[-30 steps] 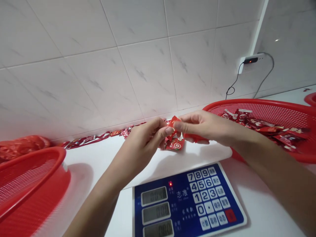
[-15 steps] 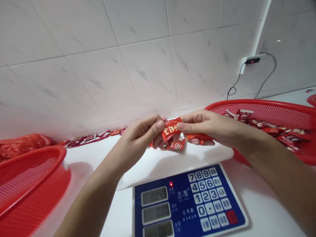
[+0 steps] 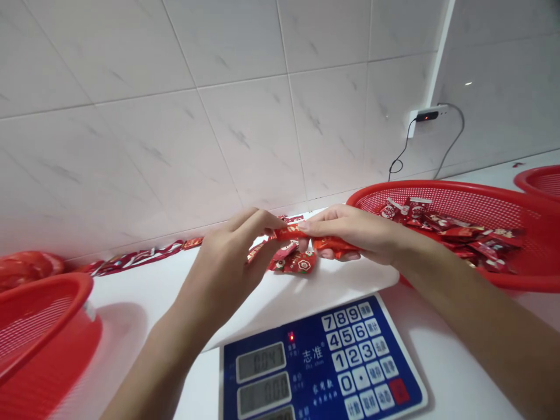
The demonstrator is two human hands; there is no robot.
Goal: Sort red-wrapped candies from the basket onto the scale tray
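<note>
Above the white pan (image 3: 350,280) of a digital scale, my left hand (image 3: 234,256) pinches one end of a small red packet (image 3: 289,232). My right hand (image 3: 354,230) has its thumb on the other end of that packet and its fingers curled round another red packet (image 3: 335,245). Several red printed packets (image 3: 297,261) lie on the pan beneath my hands, partly hidden by my left fingers. The blue panel (image 3: 317,361) of the scale has number keys and a small red light.
A red basket (image 3: 472,189) at the right holds many red packets. Another red basket (image 3: 79,286) stands at the left, beside a red bag (image 3: 30,269). Red wrappers (image 3: 140,258) lie along the tiled wall. A socket strip (image 3: 431,115) with cables is on the wall.
The view has shifted, so the scale and baskets appear further left. My left hand has turned more over the packet, which now shows edge-on, and more packets on the pan are visible.
</note>
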